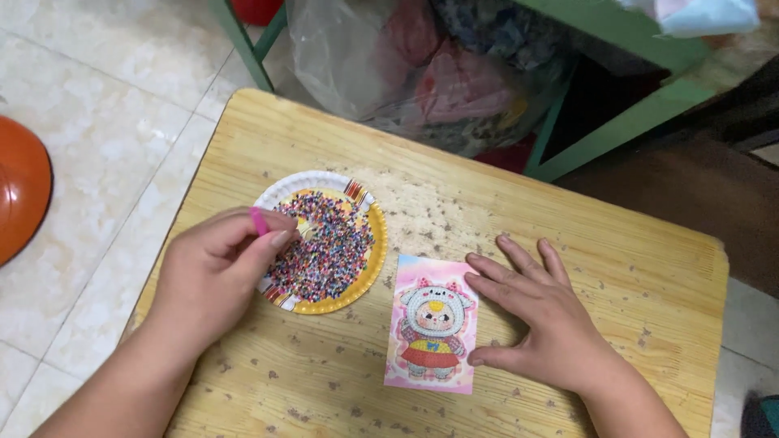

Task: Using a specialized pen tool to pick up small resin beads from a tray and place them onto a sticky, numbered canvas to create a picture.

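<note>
My left hand (213, 272) is closed around a thin pink pen (258, 220), its tip dipping over a paper plate (324, 185) filled with many tiny multicoloured beads (324, 247). To the right of the plate lies a small pink card (433, 323) with a cartoon figure in a red skirt, partly covered in beads. My right hand (545, 316) lies flat on the wooden table (633, 268), fingers spread, fingertips and thumb touching the card's right edge.
The small wooden table is scuffed and speckled. Behind it stand a clear plastic bag of clothes (442, 69) and green furniture legs (243, 40). An orange round object (20, 191) sits on the tiled floor at the left.
</note>
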